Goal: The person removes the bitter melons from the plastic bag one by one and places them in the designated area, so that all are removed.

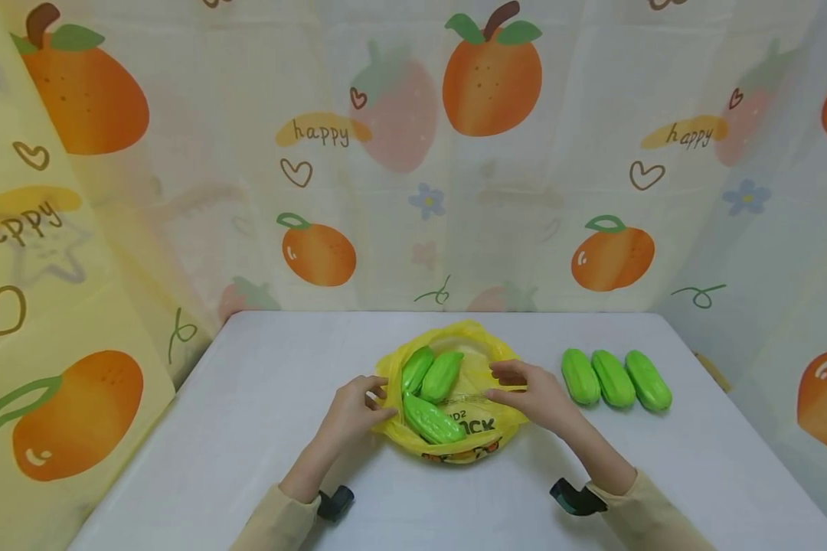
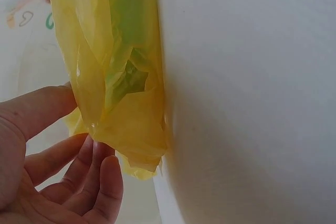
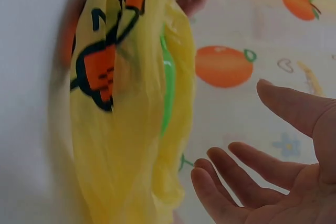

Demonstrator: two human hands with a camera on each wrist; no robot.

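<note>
A yellow plastic bag stands mouth up on the white table, its rim rolled outward. Inside it lie three glossy green zucchini-like vegetables. At the bag's left rim my left hand has its thumb and curled fingers on the thin plastic, and in the left wrist view the hand pinches a fold of the bag. My right hand hovers at the right rim with fingers spread. Seen from the right wrist, that hand is apart from the plastic and holds nothing.
Three more green vegetables lie side by side to the right of the bag, beyond my right hand. A fruit-printed curtain hangs behind the white table and along both sides.
</note>
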